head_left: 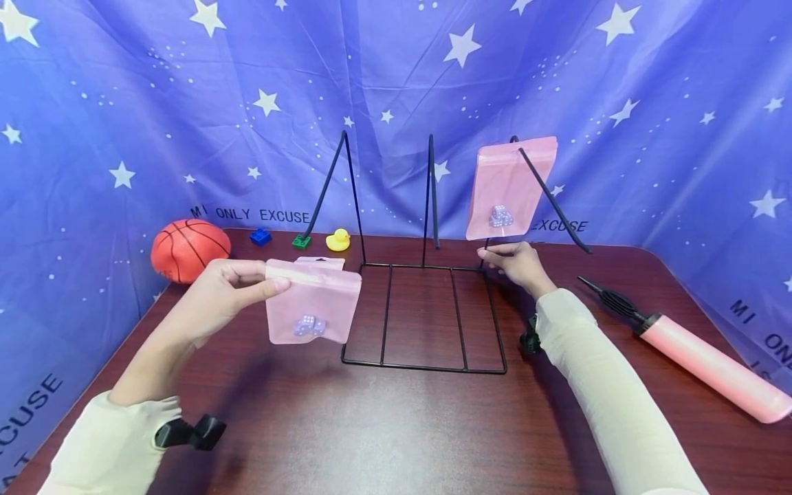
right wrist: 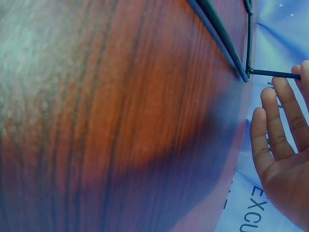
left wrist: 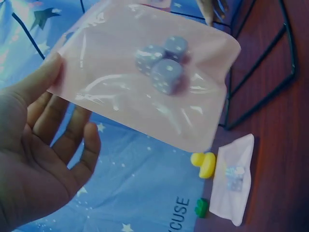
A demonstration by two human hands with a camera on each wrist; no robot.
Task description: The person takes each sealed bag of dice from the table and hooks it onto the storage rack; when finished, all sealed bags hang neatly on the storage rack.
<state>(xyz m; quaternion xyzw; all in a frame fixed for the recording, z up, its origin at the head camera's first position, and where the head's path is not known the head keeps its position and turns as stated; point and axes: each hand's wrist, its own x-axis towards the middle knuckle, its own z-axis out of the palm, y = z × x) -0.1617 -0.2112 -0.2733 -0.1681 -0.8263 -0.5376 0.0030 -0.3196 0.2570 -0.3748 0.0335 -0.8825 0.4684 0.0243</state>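
Observation:
My left hand (head_left: 207, 302) pinches a translucent pink zip pouch (head_left: 328, 302) by its upper left corner, with several pale purple dice (left wrist: 166, 75) inside. Behind it, a second pink pouch with dice (left wrist: 234, 179) lies on the table; the head view shows only its top edge. A black wire display rack (head_left: 423, 265) stands in the middle, with hooks slanting forward and down. From its right hook hangs another pink pouch (head_left: 520, 179) of dice. Just below that pouch, my right hand (head_left: 520, 265) pinches the rack's right upright between thumb and fingers.
An orange basketball (head_left: 190, 249) sits at the back left. Beside it along the back edge are a blue block (head_left: 260, 237), a green block (head_left: 301, 241) and a yellow rubber duck (head_left: 338, 240). A pink hand pump (head_left: 711, 364) lies at the right. Star-patterned cloth surrounds the table.

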